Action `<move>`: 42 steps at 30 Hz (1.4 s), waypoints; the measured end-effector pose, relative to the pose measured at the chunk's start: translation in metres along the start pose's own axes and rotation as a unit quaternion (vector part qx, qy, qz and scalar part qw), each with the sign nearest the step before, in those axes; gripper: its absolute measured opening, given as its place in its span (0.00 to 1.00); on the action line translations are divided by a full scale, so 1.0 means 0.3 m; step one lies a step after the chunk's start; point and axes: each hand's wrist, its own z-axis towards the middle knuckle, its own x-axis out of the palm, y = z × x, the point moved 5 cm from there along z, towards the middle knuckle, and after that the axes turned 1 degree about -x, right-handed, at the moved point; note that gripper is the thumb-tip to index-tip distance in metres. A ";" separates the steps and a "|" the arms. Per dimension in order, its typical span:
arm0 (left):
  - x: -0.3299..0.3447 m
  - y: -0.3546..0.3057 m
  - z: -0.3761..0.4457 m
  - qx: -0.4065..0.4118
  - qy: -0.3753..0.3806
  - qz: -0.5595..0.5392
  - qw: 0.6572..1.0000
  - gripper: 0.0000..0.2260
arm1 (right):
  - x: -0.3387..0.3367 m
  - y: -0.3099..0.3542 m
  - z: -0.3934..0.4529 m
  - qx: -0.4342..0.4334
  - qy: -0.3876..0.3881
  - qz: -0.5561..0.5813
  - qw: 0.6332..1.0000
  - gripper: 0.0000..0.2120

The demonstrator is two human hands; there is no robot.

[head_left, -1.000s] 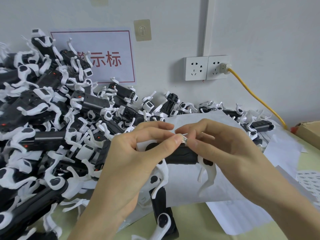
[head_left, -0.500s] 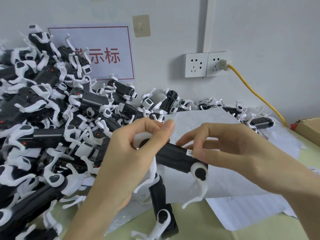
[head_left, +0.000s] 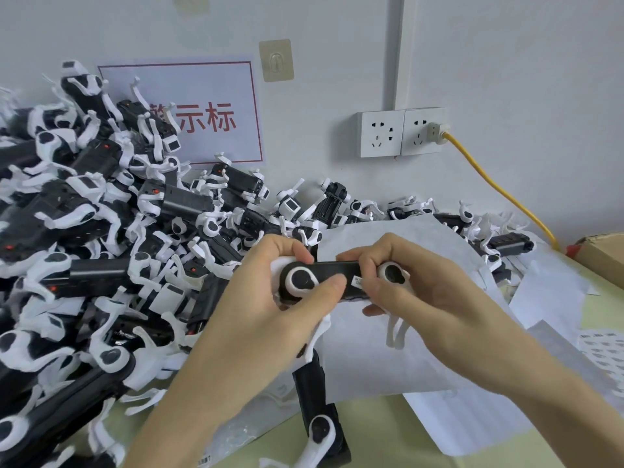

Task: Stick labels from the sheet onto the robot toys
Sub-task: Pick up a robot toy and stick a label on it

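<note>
1. My left hand grips the front end of the robot toy, thumb across its white hip disc, fingers curled over the top.
2. My right hand grips the other end, its fingers curled over the black body, with the small white label showing just left of my thumb.
3. To finish this well I judge I should rub firmly along the label from one edge to the other, while my left hand keeps the toy from twisting, so no corner lifts.
4. Compared with 0.5 s ago, the toy now lies level between my hands instead of sloping down to the right, and my left thumb has come down onto the disc.
5. The label sheet lies on the worktop beyond my right wrist; the toy pile sits past my left hand.
</note>
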 end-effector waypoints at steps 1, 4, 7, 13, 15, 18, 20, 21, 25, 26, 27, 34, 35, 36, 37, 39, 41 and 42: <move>-0.010 -0.008 0.003 0.006 0.023 0.014 1.000 0.17 | -0.006 -0.003 0.001 0.002 0.006 0.007 1.000 0.05; -0.045 -0.045 0.015 0.045 0.069 0.080 0.993 0.17 | -0.003 -0.006 0.000 0.011 0.032 0.036 0.999 0.06; -0.070 -0.077 0.030 0.060 0.117 0.133 0.982 0.20 | 0.027 -0.014 -0.007 0.013 0.068 0.051 0.996 0.05; -0.105 -0.066 0.056 0.074 0.207 0.238 0.946 0.23 | 0.062 -0.048 -0.017 -0.039 0.094 0.044 0.994 0.05; -0.104 -0.031 0.060 0.087 0.213 0.225 0.947 0.21 | 0.071 -0.087 -0.017 -0.069 0.085 0.018 0.994 0.06; -0.105 0.021 0.068 0.127 0.189 0.263 0.938 0.16 | 0.097 -0.143 -0.003 -0.110 0.057 -0.022 0.992 0.15; -0.112 0.024 0.072 0.190 0.140 0.312 0.920 0.13 | 0.107 -0.169 0.007 -0.120 0.055 -0.027 0.991 0.16; -0.115 0.015 0.071 0.210 0.126 0.320 0.915 0.14 | 0.112 -0.174 0.011 -0.119 0.062 -0.026 0.991 0.14; -0.122 -0.009 0.065 0.249 0.152 0.335 0.896 0.18 | 0.117 -0.119 -0.003 -0.114 0.051 -0.013 0.992 0.11; -0.125 -0.005 0.065 0.254 0.151 0.335 0.895 0.18 | 0.115 -0.093 -0.010 -0.105 0.054 -0.002 0.993 0.09; -0.127 0.001 0.066 0.254 0.144 0.328 0.898 0.18 | 0.113 -0.069 -0.020 -0.092 0.064 0.012 0.994 0.06; -0.121 -0.003 0.047 0.237 0.138 0.299 0.914 0.18 | 0.133 0.062 -0.058 -0.022 0.062 -0.013 0.998 0.05; -0.118 -0.015 0.040 0.236 0.136 0.295 0.916 0.17 | 0.137 0.061 -0.064 -0.017 0.047 -0.026 0.998 0.04; -0.116 -0.025 0.033 0.233 0.131 0.290 0.919 0.17 | 0.143 0.074 -0.036 -0.013 0.039 -0.036 0.999 0.04; -0.112 -0.034 0.026 0.227 0.127 0.283 0.923 0.16 | 0.148 0.082 -0.014 -0.005 0.047 -0.042 0.998 0.05; -0.101 -0.049 0.012 0.211 0.123 0.271 0.931 0.15 | 0.170 0.079 0.015 0.047 0.130 -0.053 0.989 0.13; -0.090 -0.065 -0.002 0.204 0.106 0.255 0.939 0.15 | 0.172 0.073 0.013 0.056 0.156 -0.035 0.986 0.18; -0.085 -0.073 -0.008 0.202 0.095 0.248 0.943 0.14 | 0.162 0.077 0.015 0.039 0.126 -0.021 0.991 0.18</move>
